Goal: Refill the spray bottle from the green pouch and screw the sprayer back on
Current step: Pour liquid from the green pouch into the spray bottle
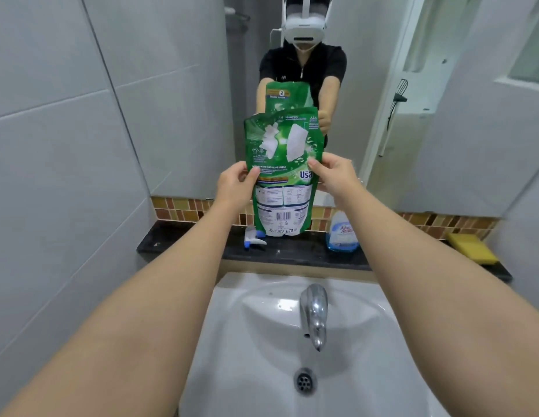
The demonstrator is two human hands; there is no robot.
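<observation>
I hold the green pouch point(280, 164) upright in front of the mirror, above the dark ledge. My left hand point(236, 185) pinches its left edge and my right hand point(334, 176) pinches its right edge, at mid-height. The pouch's top edge looks torn and uneven. The clear spray bottle point(343, 233), with blue liquid in its lower part, stands on the ledge below my right hand; its neck is hidden behind my wrist. The white and blue sprayer head point(253, 238) lies on its side on the ledge under the pouch, apart from the bottle.
A dark stone ledge point(292, 251) runs behind a white sink point(352, 371) with a chrome tap point(314, 314). A yellow sponge point(472, 247) lies at the ledge's right end. The mirror point(184, 85) reflects a person and the pouch. Tiled walls close both sides.
</observation>
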